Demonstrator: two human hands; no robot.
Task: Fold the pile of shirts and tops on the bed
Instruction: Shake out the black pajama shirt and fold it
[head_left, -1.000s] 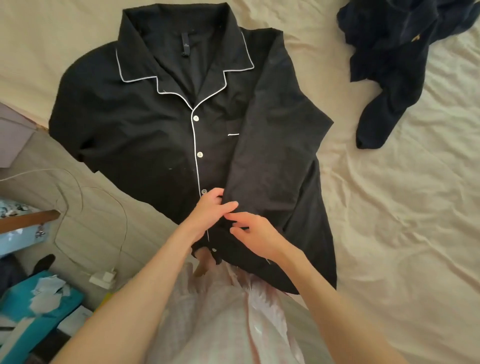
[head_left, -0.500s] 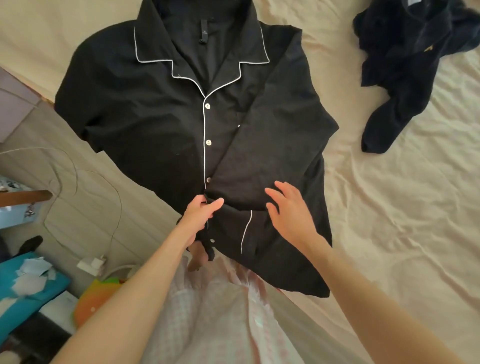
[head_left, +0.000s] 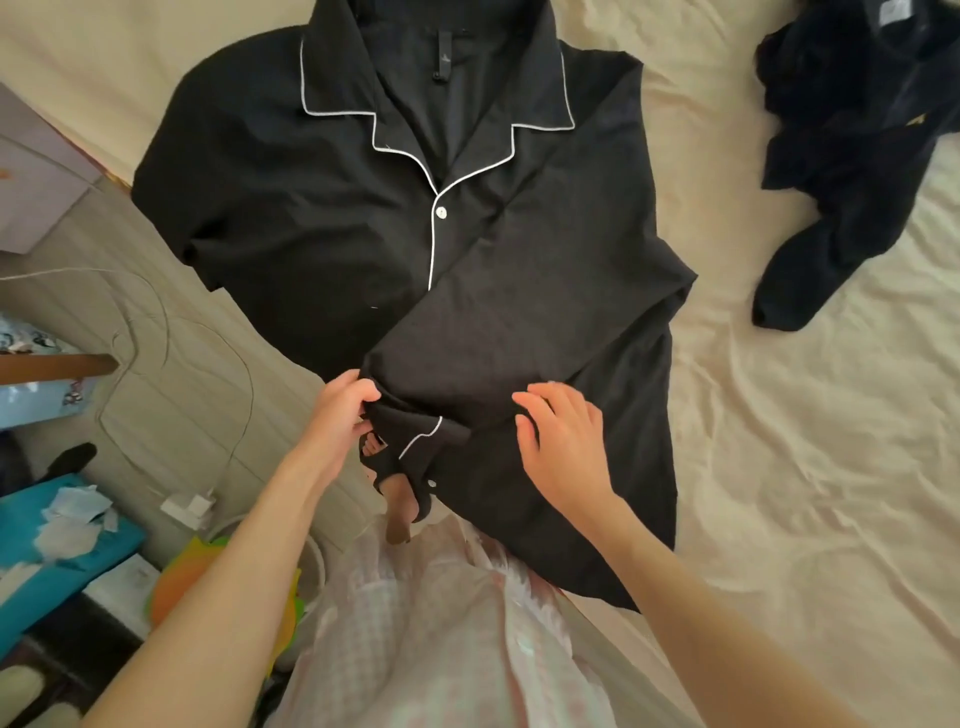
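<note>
Sleeve now pulled further across the black shirt, covering the lower buttons. Left hand pinches the cuff edge with white piping; right hand spread flat, pressing the fabric. Shirt lies face-up on the wrinkled cream bed, matte weave. Crumpled navy top sits well apart, right.

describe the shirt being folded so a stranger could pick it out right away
On the cream bed sheet, find the garment spread flat under both hands. It is the black pyjama shirt, buttoned, with white piping on its collar, unlike the crumpled navy top at the far right.
</note>
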